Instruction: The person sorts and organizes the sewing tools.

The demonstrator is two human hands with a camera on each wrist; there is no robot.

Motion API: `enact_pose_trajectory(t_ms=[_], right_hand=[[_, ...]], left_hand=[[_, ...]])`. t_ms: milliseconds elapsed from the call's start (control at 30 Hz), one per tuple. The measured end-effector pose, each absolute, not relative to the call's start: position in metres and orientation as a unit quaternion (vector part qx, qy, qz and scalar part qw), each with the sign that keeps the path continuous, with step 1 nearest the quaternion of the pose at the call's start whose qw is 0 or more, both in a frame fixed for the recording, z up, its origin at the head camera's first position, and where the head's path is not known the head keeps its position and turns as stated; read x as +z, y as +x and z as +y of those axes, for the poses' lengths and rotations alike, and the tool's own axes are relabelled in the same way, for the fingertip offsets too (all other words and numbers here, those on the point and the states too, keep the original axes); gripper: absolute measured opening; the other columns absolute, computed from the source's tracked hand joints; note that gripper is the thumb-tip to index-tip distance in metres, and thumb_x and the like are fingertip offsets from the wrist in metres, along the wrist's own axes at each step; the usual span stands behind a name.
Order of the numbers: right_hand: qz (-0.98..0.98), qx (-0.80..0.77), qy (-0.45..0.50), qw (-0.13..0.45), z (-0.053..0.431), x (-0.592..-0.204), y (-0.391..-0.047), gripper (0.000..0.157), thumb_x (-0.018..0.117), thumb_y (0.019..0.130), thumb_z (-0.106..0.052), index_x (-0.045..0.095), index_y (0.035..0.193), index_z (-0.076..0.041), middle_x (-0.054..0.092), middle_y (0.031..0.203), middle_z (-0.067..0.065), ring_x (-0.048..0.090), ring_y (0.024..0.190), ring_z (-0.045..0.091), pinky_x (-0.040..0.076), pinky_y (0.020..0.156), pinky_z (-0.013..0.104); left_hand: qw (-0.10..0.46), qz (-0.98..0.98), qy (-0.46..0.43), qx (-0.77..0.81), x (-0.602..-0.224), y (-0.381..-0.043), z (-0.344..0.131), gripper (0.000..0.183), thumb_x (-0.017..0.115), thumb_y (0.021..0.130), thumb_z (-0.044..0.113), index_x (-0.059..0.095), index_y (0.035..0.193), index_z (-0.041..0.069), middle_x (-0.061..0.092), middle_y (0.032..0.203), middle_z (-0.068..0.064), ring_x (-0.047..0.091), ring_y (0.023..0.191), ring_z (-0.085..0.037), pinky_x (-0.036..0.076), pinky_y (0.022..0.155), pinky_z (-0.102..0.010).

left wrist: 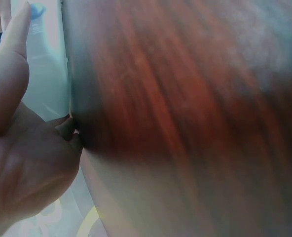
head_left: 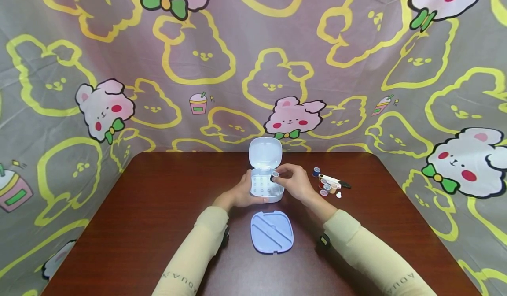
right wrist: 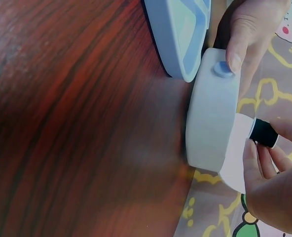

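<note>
A small pale blue box stands on the table with its lid raised; rows of short pegs show on its inside floor. My left hand grips the box by its left side, the thumb lying along the front by the blue latch. Between the thumb and fingers of my right hand is a black thread spool, pinched over the right part of the open box. In the left wrist view the left hand lies against the box wall.
A blue slotted tray lies in front of the box. To the right are a blue spool, several other thread spools, a slim white tool with a dark end and a small white piece. A patterned cloth hangs behind the table.
</note>
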State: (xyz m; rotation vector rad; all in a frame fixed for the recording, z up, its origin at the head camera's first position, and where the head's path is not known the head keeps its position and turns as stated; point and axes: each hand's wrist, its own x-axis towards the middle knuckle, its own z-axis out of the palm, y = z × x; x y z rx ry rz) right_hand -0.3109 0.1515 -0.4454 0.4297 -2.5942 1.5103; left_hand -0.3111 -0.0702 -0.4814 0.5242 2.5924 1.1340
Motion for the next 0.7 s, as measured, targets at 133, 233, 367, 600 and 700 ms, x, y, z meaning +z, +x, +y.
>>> enact_pose_trajectory(t_ms=[133, 233, 367, 600, 700], right_hand=[[-0.853, 0.499, 0.144, 0.049, 0.149, -0.446, -0.312, 0.021, 0.081, 0.086, -0.007, 0.075, 0.105, -0.003, 0.075, 0.101, 0.01, 0.07, 0.092, 0.024, 0.056, 0.082, 0.037], [-0.852, 0.501, 0.145, 0.048, 0.147, -0.446, -0.314, 0.02, 0.081, 0.086, -0.006, 0.075, 0.104, -0.004, 0.075, 0.1, 0.01, 0.07, 0.092, 0.024, 0.056, 0.082, 0.037], [-0.853, 0.499, 0.146, 0.049, 0.145, -0.446, -0.316, 0.019, 0.082, 0.085, -0.006, 0.075, 0.103, -0.004, 0.075, 0.099, 0.01, 0.07, 0.09, 0.024, 0.056, 0.081, 0.037], [-0.855, 0.498, 0.14, 0.042, 0.14, -0.445, -0.317, 0.02, 0.081, 0.085, -0.006, 0.075, 0.104, -0.004, 0.075, 0.099, 0.01, 0.07, 0.09, 0.024, 0.057, 0.081, 0.037], [-0.857, 0.495, 0.141, 0.042, 0.139, -0.445, -0.319, 0.02, 0.081, 0.086, -0.006, 0.075, 0.104, -0.004, 0.075, 0.1, 0.01, 0.07, 0.091, 0.024, 0.057, 0.083, 0.039]], left_hand=[[0.13, 0.894, 0.183, 0.388, -0.481, -0.311, -0.07, 0.121, 0.086, 0.081, 0.047, 0.004, 0.16, 0.006, 0.03, 0.15, -0.018, 0.042, 0.129, -0.03, 0.039, 0.113, -0.048], [0.13, 0.893, 0.182, 0.39, -0.48, -0.31, -0.07, 0.12, 0.086, 0.081, 0.047, 0.006, 0.159, 0.006, 0.031, 0.15, -0.018, 0.042, 0.129, -0.03, 0.039, 0.112, -0.048], [0.13, 0.893, 0.184, 0.389, -0.48, -0.31, -0.07, 0.12, 0.086, 0.081, 0.048, 0.006, 0.16, 0.006, 0.031, 0.15, -0.019, 0.042, 0.129, -0.03, 0.039, 0.112, -0.047], [0.131, 0.899, 0.184, 0.374, -0.481, -0.311, -0.07, 0.124, 0.085, 0.082, 0.048, 0.0, 0.16, 0.004, 0.028, 0.153, -0.02, 0.041, 0.133, -0.031, 0.038, 0.113, -0.046], [0.133, 0.903, 0.18, 0.368, -0.481, -0.311, -0.07, 0.127, 0.084, 0.082, 0.049, -0.003, 0.16, 0.001, 0.025, 0.156, -0.022, 0.039, 0.136, -0.033, 0.036, 0.115, -0.046]])
